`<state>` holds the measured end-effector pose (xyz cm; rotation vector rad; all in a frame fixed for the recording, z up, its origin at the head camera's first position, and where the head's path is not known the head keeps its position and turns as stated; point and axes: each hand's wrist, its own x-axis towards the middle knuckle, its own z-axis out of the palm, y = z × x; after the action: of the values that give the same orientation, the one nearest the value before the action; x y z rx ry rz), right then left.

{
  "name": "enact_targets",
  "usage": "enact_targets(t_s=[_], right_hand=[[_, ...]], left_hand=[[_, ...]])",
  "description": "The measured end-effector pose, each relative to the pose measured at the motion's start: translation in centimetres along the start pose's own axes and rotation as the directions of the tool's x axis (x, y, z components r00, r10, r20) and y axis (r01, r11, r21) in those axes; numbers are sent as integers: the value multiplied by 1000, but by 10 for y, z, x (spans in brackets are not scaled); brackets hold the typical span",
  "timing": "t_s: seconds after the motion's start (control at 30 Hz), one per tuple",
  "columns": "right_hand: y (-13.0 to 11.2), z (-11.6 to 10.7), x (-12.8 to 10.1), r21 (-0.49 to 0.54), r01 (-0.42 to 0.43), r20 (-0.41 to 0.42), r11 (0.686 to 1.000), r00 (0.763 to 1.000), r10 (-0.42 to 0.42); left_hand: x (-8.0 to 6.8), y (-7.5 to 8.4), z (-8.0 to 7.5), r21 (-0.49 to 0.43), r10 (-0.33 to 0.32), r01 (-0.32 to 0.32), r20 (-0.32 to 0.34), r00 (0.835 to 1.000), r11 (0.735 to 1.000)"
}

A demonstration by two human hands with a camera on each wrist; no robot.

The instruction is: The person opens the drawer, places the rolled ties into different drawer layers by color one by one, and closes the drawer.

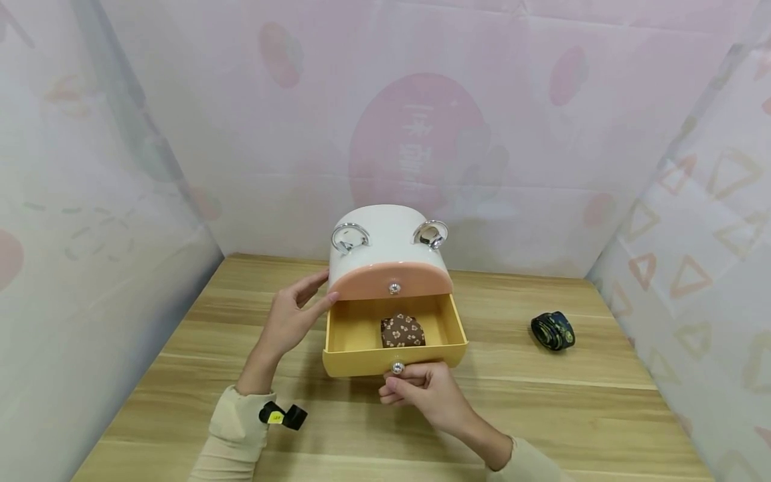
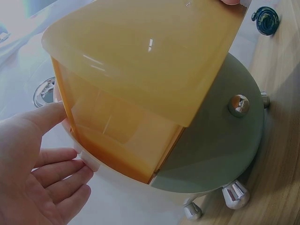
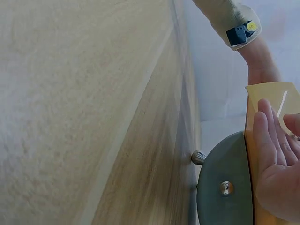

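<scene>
A small white drawer cabinet [image 1: 385, 234] stands on the wooden table [image 1: 542, 415]. Its yellow drawer [image 1: 355, 331] is pulled out, and a folded brown flowered cloth [image 1: 402, 331] lies inside. My right hand [image 1: 421, 391] is at the drawer front, with thumb and index finger pinching the silver knob [image 1: 397, 367]. The right wrist view shows that hand [image 3: 274, 173] against the yellow drawer [image 3: 267, 93]. My left hand [image 1: 295, 314] touches the cabinet's left side with straight fingers. In the left wrist view this hand [image 2: 42, 173] lies beside the yellow drawer [image 2: 140, 61].
A dark rolled band [image 1: 553, 331] lies on the table to the right, also in the left wrist view [image 2: 266, 18]. A pink drawer [image 1: 385, 278] sits shut above the yellow one, a grey-green drawer [image 2: 220, 140] below. Patterned walls enclose the table on three sides.
</scene>
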<state>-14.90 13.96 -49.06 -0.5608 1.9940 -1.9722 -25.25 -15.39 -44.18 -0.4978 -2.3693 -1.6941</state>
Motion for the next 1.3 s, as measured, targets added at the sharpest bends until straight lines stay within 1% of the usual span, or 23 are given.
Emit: enact_targets(t_s=[0.17, 0.4, 0.8, 0.97, 1.3], right_hand=[[1, 0, 3, -5, -21, -25, 1000, 999, 21], [1, 1, 5, -6, -13, -25, 1000, 1000, 12], [1, 1, 9, 4, -23, -28, 1000, 999, 23], [0, -1, 13, 3, -29, -45, 1000, 999, 29], [-1, -3, 23, -2, -9, -70, 1000, 997, 9]], left_hand=[[0, -1, 0, -4, -5, 5, -3, 1000, 1000], [1, -2, -1, -6, -4, 4, -4, 1000, 1000], [0, -2, -1, -11, 4, -4, -1, 1000, 1000], [0, -2, 0, -13, 7, -7, 6, 1000, 1000], [0, -1, 0, -3, 4, -4, 7, 1000, 1000]])
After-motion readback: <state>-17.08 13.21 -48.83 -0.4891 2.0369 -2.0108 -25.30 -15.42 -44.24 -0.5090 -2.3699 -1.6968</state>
